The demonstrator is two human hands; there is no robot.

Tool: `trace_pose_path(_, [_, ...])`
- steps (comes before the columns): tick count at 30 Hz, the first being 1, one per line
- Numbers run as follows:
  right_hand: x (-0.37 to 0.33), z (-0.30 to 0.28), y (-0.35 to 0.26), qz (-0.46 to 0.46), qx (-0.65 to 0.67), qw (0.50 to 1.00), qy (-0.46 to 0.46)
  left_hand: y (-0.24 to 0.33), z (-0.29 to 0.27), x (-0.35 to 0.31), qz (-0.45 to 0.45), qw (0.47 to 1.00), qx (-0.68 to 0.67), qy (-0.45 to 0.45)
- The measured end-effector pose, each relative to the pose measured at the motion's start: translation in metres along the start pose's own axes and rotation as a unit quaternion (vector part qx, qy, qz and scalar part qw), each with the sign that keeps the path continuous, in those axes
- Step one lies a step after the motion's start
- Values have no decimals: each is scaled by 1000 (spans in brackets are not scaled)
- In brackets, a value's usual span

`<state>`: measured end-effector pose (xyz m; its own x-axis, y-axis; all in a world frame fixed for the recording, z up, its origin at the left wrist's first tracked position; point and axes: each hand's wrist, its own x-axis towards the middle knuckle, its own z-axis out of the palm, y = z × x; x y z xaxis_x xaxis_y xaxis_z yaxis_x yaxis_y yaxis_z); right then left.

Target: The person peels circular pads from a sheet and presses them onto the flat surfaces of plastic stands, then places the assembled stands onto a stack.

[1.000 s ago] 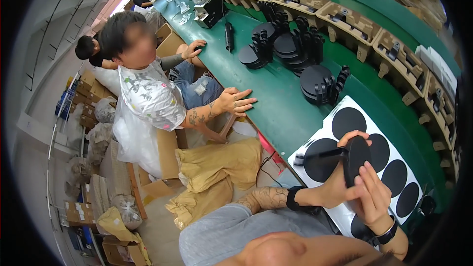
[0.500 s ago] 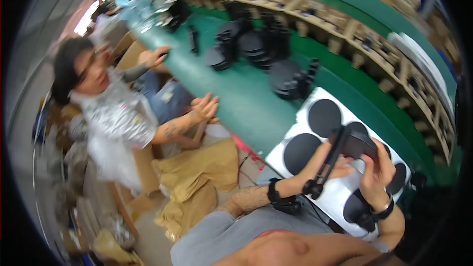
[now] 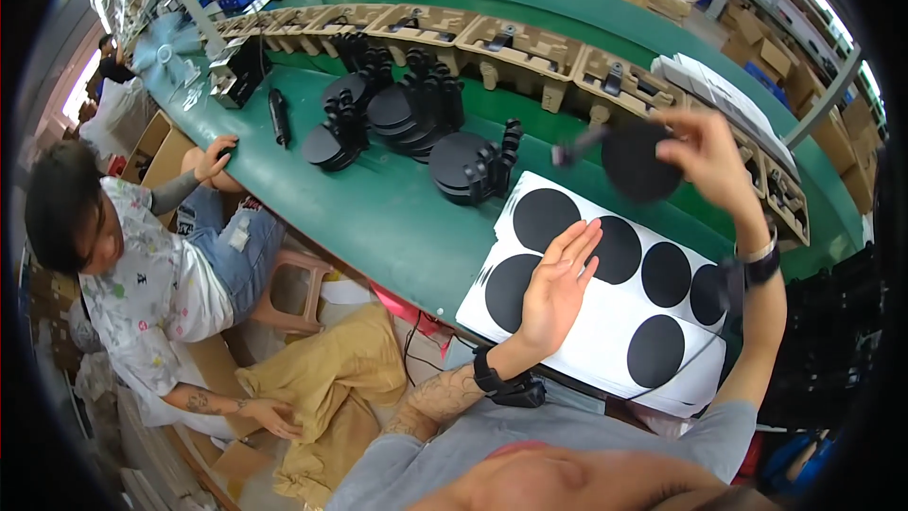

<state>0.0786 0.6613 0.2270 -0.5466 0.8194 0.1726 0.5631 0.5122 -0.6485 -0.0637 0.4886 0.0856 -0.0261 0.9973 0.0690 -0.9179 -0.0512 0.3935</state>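
My right hand (image 3: pixel 711 163) is raised above the far part of the green bench and grips a black round stand base (image 3: pixel 636 166) by its edge. A thin black arm, blurred by motion, sticks out to the left of that base. My left hand (image 3: pixel 556 293) holds nothing, its fingers stretched out over a white sheet (image 3: pixel 591 360). Several black round pads (image 3: pixel 666 274) lie on the sheet. Left of the sheet, similar black round stands with upright jointed arms sit in stacks, the nearest stack (image 3: pixel 462 166) closest to my hands.
Tan moulded trays (image 3: pixel 530 52) with small black parts run in a row along the bench's far side. White sheets (image 3: pixel 728 99) are stacked beyond them. A black handheld tool (image 3: pixel 278 116) lies farther left. Another person (image 3: pixel 151 255) sits left of the bench, near brown cloth (image 3: pixel 331 378).
My left hand has let go of the stand and opened. My right hand has lifted the stand away toward the trays. The other person's nearer hand has dropped from the bench edge.
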Motion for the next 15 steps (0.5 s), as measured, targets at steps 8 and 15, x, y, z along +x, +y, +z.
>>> trace_pose_path(8, [250,12,79,83,-133,986,50,-21,-7,18,5,1000,0,8])
trace_pose_path(15, [270,0,124,-100,-380,919,32,-29,10,33,-8,998,-44,-46])
